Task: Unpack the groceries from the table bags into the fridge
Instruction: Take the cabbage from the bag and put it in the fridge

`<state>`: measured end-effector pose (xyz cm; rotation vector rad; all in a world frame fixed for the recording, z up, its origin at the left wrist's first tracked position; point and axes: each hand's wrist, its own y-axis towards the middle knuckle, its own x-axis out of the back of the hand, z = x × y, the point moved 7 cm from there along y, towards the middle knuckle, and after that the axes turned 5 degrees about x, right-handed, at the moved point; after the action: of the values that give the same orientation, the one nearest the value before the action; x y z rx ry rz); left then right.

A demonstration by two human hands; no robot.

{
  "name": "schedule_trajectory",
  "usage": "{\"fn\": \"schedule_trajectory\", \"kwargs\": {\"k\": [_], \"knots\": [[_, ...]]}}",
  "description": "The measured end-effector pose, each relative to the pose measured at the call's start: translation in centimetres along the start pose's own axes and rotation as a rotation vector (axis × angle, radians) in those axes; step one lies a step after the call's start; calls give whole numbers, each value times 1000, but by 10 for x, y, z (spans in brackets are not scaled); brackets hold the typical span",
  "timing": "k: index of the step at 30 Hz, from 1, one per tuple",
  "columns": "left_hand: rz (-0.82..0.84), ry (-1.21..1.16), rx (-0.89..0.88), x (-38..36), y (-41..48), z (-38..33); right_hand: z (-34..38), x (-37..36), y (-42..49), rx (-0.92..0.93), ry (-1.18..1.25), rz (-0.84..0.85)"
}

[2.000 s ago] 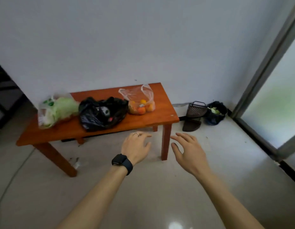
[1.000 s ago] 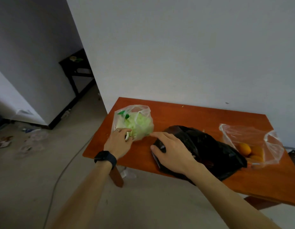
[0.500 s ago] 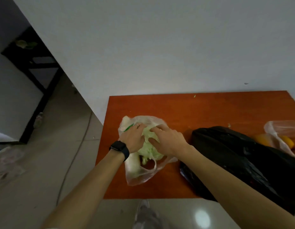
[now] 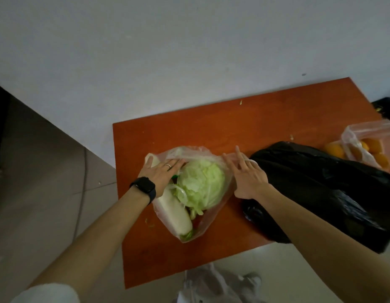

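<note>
**Head view: both hands laid flat on the clear bag of vegetables**

Head view: the clear bag (image 4: 213, 212) lies near the left end of the orange-brown counter (image 4: 211, 123), its mouth pointing towards the wall. Inside it, a pale green cabbage (image 4: 200, 184) lies beside a long white radish (image 4: 174, 212), which runs along the bag's left side. Some green leaves show at the bag's near end.

The left hand (image 4: 161, 174) rests on the far left part of the bag, over the radish's far end. Its grip is spread, the fingers straight and flat, pinching nothing. It has a ring (image 4: 168, 165) on one finger and a black watch (image 4: 143, 189) on the wrist.

The right hand (image 4: 247, 179) lies against the bag's right side, just beside the cabbage. Its grip is also spread, with the fingers fanned out and touching the plastic at the bag's mouth.

A black bag (image 4: 320, 189) lies just to the right of that hand and reaches to the counter's near edge. Past it, at the right end, a second clear bag of oranges (image 4: 364, 138) lies open. Small green scraps dot the counter top. Something pale and crumpled (image 4: 211, 283) lies on the floor below the near edge; what it is cannot be told.
</note>
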<state>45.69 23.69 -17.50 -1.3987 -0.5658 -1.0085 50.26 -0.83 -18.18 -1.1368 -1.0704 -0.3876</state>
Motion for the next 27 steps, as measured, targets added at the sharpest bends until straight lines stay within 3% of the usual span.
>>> {"fn": "schedule_trajectory", "kwargs": {"k": [8, 11, 14, 17, 19, 22, 24, 27], "knots": [[101, -306, -49, -13, 18, 2, 8, -65, 50, -17, 157, 181], [129, -343, -78, -6, 20, -1, 10, -60, 50, 19, 240, 179], [214, -470, -89, 3, 15, 1, 6, -32, 27, 59, 478, 139], [209, -558, -85, 31, 8, 2, -9, 5, -8, -22, 716, -50], [140, -502, -71, 59, 2, 1, -11, 32, -37, -53, 778, -298], [-116, -402, -63, 107, -5, -10, 1, 57, -78, -120, 935, -586], [-186, -443, -63, 121, -3, -24, 22, 50, -87, -166, 1050, -487], [-25, -471, -62, 110, 14, -49, 51, 1, -71, -375, 1275, -100]]}}
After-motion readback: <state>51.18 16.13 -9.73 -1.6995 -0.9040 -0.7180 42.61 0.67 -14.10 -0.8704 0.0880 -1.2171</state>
